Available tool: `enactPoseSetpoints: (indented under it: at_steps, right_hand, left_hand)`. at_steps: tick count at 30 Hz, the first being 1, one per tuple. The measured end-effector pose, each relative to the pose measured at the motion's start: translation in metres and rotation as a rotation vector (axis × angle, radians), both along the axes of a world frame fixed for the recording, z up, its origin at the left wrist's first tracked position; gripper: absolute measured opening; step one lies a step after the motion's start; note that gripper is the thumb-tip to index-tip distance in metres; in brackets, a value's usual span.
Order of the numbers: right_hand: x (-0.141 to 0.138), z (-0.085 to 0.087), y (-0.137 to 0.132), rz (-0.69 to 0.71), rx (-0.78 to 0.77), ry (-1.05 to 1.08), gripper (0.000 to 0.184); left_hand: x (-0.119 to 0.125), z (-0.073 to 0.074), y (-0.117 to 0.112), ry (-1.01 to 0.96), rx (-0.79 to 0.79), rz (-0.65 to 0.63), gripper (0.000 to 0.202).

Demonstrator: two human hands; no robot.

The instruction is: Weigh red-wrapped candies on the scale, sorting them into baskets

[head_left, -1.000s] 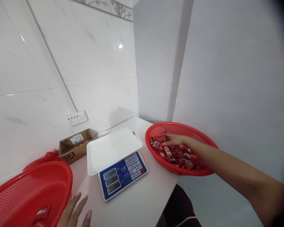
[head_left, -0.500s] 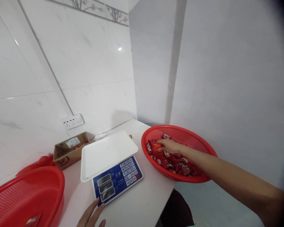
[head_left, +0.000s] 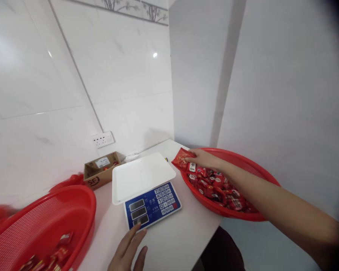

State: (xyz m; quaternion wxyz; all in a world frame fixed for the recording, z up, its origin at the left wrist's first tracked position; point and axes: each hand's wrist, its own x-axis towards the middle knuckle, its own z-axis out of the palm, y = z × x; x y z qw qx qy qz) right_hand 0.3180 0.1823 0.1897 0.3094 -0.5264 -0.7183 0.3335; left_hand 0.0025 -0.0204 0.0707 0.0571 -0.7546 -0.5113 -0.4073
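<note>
Red-wrapped goods on the move at the scale: my right fingers [head_left: 197, 153], buried in the pile half a second ago, have come up pinched on a crinkled red packet [head_left: 181, 160], now over the rim of the right basket [head_left: 247, 165] at two o'clock from the blue-and-white digital scale [head_left: 154, 203]. That suggests the picking is done and the packet is free of the heap; whether a second, white-labelled wrapper is pinched beneath it I cannot tell. My left fingers [head_left: 128, 238], nearer the left basket [head_left: 73, 210] a second earlier, are spread and hold nothing at the scale's six o'clock edge, contact with it unclear. Glossy, crimped wrappers [head_left: 214, 184] fill the right basket, an oval of perforated red plastic at three o'clock; its twin at eight carries a smaller scatter of red packets [head_left: 60, 252]. The scale's weighing pan [head_left: 142, 175] is smooth and white, round-cornered with a low lip, above a flat printed keypad [head_left: 165, 198]. At ten o'clock, a matte brown cardboard carton [head_left: 101, 177] marked "SF" stands on the plain white table [head_left: 169, 241], before grey-veined, shiny wall tiles [head_left: 130, 67].
</note>
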Motion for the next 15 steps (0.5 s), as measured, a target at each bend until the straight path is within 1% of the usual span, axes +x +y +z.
enactPoseSetpoints:
  at_steps: [2, 4, 6, 8, 11, 15]
  right_hand:
    - [-0.035, 0.004, 0.007, 0.071, -0.019, 0.035, 0.019]
    - [-0.071, 0.003, 0.015, 0.131, -0.029, 0.062, 0.02]
    - [-0.103, -0.002, 0.022, 0.169, -0.041, 0.097, 0.022]
    - [-0.126, -0.01, 0.029, 0.165, -0.045, 0.127, 0.023]
    - [-0.141, -0.025, 0.035, 0.133, -0.062, 0.16, 0.017]
    - [-0.141, -0.038, 0.039, 0.098, -0.086, 0.195, 0.011]
  left_hand:
    - [0.002, 0.003, -0.002, 0.016, -0.003, -0.009, 0.028]
    - [0.001, 0.004, -0.005, 0.026, -0.009, -0.008, 0.028]
    - [-0.003, 0.003, -0.009, 0.035, -0.008, 0.007, 0.028]
    - [-0.01, 0.001, -0.014, 0.041, -0.006, 0.039, 0.028]
    - [-0.022, -0.003, -0.023, 0.036, -0.008, 0.111, 0.028]
    - [-0.032, -0.009, -0.031, 0.03, -0.019, 0.161, 0.028]
